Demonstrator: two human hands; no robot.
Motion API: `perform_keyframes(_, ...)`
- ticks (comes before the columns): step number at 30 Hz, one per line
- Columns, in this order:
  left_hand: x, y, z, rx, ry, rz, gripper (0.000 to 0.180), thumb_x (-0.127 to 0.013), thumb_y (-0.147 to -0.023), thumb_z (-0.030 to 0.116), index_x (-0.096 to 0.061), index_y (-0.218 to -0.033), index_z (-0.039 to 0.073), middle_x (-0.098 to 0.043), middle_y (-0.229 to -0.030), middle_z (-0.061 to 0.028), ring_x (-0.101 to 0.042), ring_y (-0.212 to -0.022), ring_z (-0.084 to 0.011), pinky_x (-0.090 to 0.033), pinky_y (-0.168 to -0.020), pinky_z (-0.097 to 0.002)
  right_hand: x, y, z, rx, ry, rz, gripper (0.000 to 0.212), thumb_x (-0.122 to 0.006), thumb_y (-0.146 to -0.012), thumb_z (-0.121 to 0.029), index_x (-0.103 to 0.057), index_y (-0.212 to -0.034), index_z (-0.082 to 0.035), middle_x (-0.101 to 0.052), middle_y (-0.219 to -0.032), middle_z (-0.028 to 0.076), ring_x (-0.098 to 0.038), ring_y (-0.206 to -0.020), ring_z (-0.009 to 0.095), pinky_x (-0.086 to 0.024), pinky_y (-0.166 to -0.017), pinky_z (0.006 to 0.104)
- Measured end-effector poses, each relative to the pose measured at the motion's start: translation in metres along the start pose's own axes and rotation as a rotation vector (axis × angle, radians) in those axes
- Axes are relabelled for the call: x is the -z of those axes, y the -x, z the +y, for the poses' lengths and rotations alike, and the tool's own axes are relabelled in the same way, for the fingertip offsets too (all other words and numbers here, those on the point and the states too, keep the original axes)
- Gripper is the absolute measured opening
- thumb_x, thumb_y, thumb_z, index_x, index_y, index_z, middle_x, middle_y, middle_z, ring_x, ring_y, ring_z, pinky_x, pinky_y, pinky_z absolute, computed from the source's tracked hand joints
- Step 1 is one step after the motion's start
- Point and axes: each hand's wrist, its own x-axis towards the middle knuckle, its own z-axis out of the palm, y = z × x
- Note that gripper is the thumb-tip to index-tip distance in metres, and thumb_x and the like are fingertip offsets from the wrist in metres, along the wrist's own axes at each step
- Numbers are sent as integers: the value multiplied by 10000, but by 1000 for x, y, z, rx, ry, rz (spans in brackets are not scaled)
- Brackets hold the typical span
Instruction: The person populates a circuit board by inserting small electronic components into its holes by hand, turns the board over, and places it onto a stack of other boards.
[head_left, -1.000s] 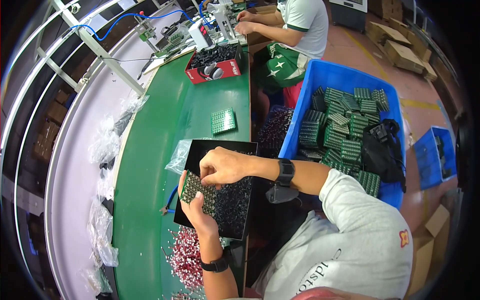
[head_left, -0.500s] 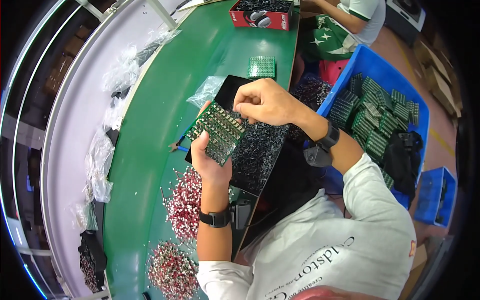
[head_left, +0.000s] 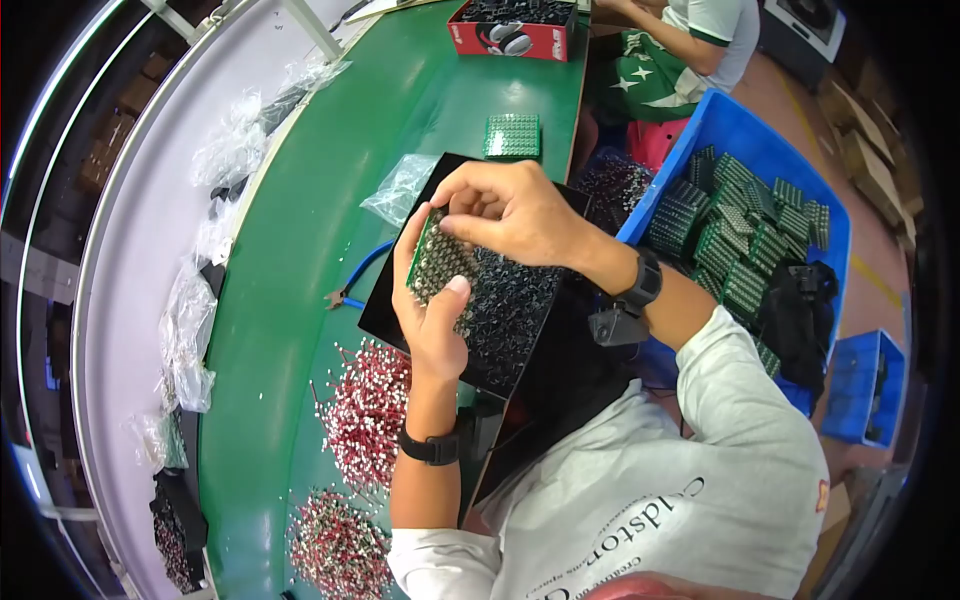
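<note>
Over the black box (head_left: pixel 385 312), my left hand (head_left: pixel 432 335) has the board (head_left: pixel 440 262), tilted, with its studded face toward me and a green edge showing on the left. Below it lie the black bits (head_left: pixel 512 320), loose in the box. To do this well, I judge, the left hand should be the clamp and the right the fine worker: hold the board firm by its edges, leave the face in clear view, and work at it with the fingertips only, pressing lightly so that it doesn't twist. Working above the box makes sense too, since anything dropped should land among the bits. My left hand is clamped on the board, thumb laid over the face near its lower end, fingers behind and along the left edge. My right hand (head_left: pixel 520 215) is at the board's upper end, fingers curled, thumb and forefinger near each other; whether the tips meet, or pinch something small between them, I can't tell from this side. Nor can I say for sure whether they touch the board or only come close to it
</note>
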Motion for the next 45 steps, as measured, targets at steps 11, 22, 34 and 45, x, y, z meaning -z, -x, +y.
perform_keyframes(11, 2, 9, -7, -47, -97, 102, 767, -570, -712, 152, -414, -1416, -108, -564, -1280, -187, -569, -1157, -245, -413, -1049, -347, -3, 1, 4, 63, -19, 45, 114, -694, -840, -55, -643, -910, 18, -669, -768, 39, -641, -704, 85, -535, -626, 251)
perform_keyframes(22, 5, 4, -13, -35, -21, 159, 750, -540, -732, 164, -402, -1431, -72, -550, -1285, -191, -554, -1176, -279, -406, -1068, -386, -3, -1, 12, 126, -21, 27, 174, -745, -826, -74, -661, -937, 30, -689, -777, 80, -672, -706, 127, -550, -643, 268)
perform_keyframes(34, 4, 7, -12, -38, -75, 139, 721, -485, -734, 140, -403, -1416, -77, -547, -1263, -221, -560, -1162, -294, -436, -1044, -395, -12, 2, 17, 135, 34, 73, 138, -757, -769, -73, -704, -834, 37, -709, -725, 160, -702, -650, 211, -541, -612, 324)
perform_keyframes(45, 1, 10, -8, -70, -187, 72, 624, -485, -821, 181, -463, -1400, -49, -554, -1260, -155, -544, -1116, -240, -417, -999, -358, -9, 0, 23, 93, -63, 70, 152, -748, -809, -74, -694, -837, 65, -710, -698, 162, -715, -630, 195, -551, -588, 312)
